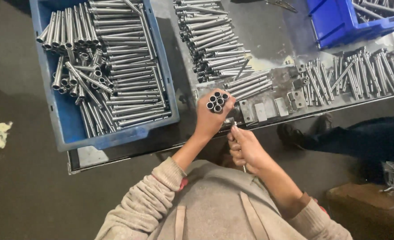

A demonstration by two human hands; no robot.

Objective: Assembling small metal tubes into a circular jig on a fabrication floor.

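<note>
Left hand (pixel 211 119) clenched around a bundle of tubes (pixel 217 102), ends up, above the worktop (pixel 268 18) edge. Right hand (pixel 245 149) just beside, gripping a thin rod (pixel 233 126). More tubes in the blue bin (pixel 68 120) at left.

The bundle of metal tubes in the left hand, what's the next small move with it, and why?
Probably bring the single tube in the right hand up into the bundle of tubes gripped in the left hand. The two hands are close together at the bench edge, the bundle's open ends face up, and the right hand pinches a thin metal piece just beside it.
</note>
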